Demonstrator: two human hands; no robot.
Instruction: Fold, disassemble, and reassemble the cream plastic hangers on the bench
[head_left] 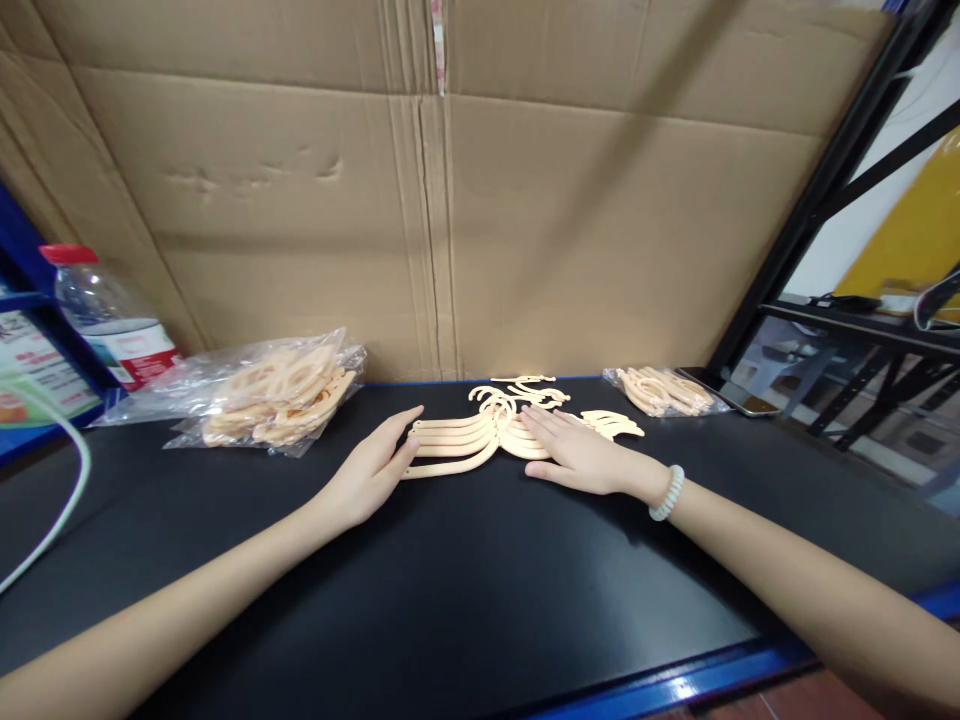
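Several curved, cream-coloured flat pieces point(457, 440) lie side by side on the black tabletop, their hooked ends overlapping near the middle. At their left ends is my left hand point(369, 465), fingers stretched out and thumb apart, touching the edge of the row. My right hand point(574, 452), with a pale coiled band point(667, 493) on the wrist, lies flat over the pieces on the right and hides part of them. Neither hand is closed round anything. Behind them are smaller loose cream pieces point(536, 392); more curved pieces point(613, 424) fan out right of my right hand.
Clear plastic bags of cream pieces point(281, 395) lie at the left, and another bag point(664, 390) at the right beside a phone point(731, 395). A red-capped bottle point(112, 320) and a white cable point(75, 480) are far left. A cardboard wall point(300, 220) stands behind the table point(450, 620).
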